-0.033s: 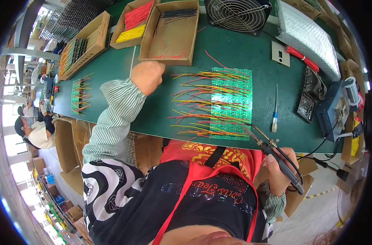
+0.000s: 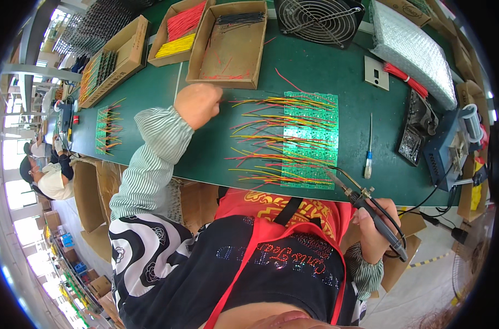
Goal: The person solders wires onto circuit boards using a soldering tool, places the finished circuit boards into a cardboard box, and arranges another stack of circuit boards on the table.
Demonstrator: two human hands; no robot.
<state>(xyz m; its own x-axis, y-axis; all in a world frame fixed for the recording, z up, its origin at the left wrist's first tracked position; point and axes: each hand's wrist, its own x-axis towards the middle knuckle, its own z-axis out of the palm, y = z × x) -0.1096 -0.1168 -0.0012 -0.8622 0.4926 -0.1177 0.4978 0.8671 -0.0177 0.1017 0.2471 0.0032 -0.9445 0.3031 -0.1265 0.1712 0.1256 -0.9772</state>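
Note:
My right hand [image 2: 374, 227] grips a soldering iron [image 2: 378, 222] with a solder feed tube fixed along it. Its tip reaches the lower right edge of a green circuit board panel [image 2: 309, 140] on the bench. Rows of red and yellow wires [image 2: 260, 137] lie across the panel, their loose ends pointing left. My left hand [image 2: 199, 106] is closed above the bench, just in front of a shallow cardboard box [image 2: 227, 52] with a few red and black wires inside. Whatever its fingers may hold is hidden.
Behind stand a box of red and yellow wires [image 2: 175, 38] and a black fan [image 2: 319, 22]. Rightward are a screwdriver [image 2: 369, 148], a red wire bundle [image 2: 407, 79], a black tray [image 2: 412, 134] and a blue machine with a solder spool [image 2: 449, 148]. Another wired panel [image 2: 101, 130] lies left; co-workers sit beyond.

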